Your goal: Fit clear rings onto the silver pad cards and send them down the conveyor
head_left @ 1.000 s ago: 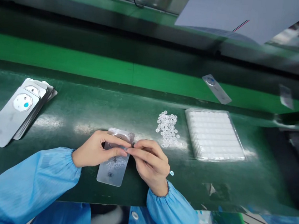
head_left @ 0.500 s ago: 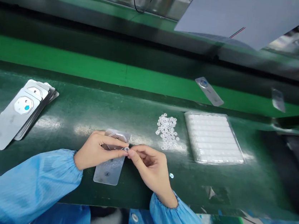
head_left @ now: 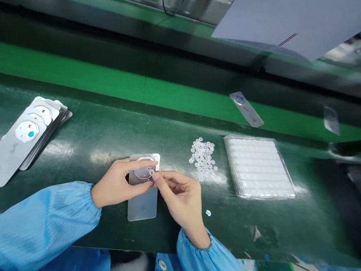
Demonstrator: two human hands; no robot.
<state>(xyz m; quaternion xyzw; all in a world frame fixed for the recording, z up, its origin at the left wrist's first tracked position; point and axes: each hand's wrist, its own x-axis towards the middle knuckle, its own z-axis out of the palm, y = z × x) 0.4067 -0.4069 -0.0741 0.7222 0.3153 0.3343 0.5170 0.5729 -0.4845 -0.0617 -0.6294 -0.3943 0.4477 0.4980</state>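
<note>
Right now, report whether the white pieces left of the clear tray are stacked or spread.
Spread: the white pieces lie loose, some singly.

Grey rounded-corner plate flat; tiny whitish piece, apparently ring-shaped, over plate's far half.

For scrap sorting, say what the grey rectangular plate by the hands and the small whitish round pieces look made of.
The plate: satin plastic or metal, unclear, from its soft sheen. The pieces: probably milky plastic, translucent-looking, with greyer centres inside pale rims.

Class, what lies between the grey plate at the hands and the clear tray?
In the head view: the right hand, the pile of small round pieces and, lower down, a small bluish disc.
</note>
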